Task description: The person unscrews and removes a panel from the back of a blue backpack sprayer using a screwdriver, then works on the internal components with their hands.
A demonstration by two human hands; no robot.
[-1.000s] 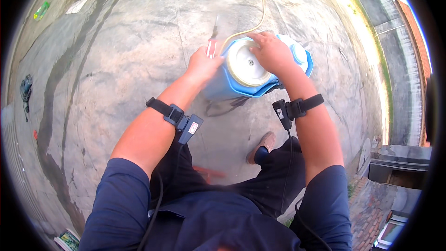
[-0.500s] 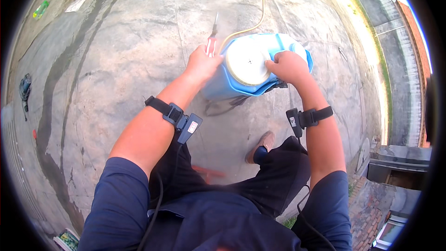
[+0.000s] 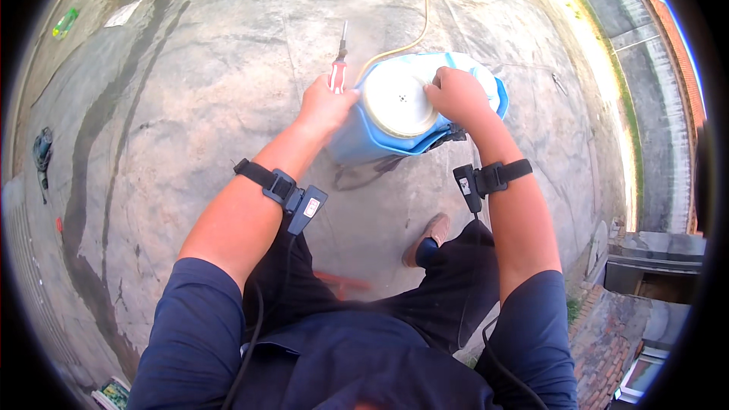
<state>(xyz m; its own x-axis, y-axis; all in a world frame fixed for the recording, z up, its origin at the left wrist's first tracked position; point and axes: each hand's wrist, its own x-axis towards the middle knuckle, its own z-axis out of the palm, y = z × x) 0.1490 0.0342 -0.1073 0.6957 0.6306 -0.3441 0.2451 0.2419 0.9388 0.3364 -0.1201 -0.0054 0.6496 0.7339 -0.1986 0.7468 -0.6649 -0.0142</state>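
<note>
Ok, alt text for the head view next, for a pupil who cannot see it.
A person's left hand holds a red-and-white-handled tool, and the right hand is curled at the right edge of a round white lid on a blue tank. A thin yellowish hose curves over grey concrete beyond it.

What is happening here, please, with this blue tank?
A person is working at the blue tank on the concrete ground. The left hand holds a tool with a red and white handle, its metal end pointing away. The right hand is at the right edge of the white lid, which sits on the tank. A thin hose lies beyond.
</note>
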